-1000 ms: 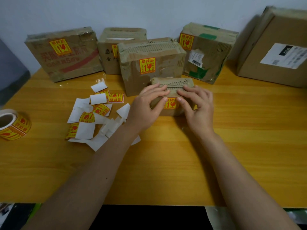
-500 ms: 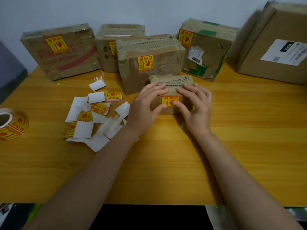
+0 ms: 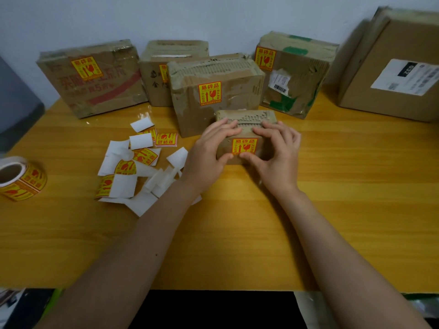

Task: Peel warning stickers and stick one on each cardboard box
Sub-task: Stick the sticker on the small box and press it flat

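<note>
Hands: left hand [image 3: 211,150] and right hand [image 3: 276,150] grip the small box [image 3: 244,119] from either side, thumbs at the lower corners of its warning sticker [image 3: 244,146].
Open room: bare table [image 3: 356,186] to the right and along the near edge.
Crowded: stickered boxes [image 3: 213,96] directly behind; backing scraps [image 3: 133,176] and sticker roll [image 3: 21,179] left.
Cut off: large box [image 3: 392,74] at the right frame edge.

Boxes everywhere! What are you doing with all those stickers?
A person is putting warning stickers on cardboard boxes. Both hands, left hand and right hand, grip the small box, which now carries a sticker. Four boxes behind already have theirs. The big box at right shows none.
</note>
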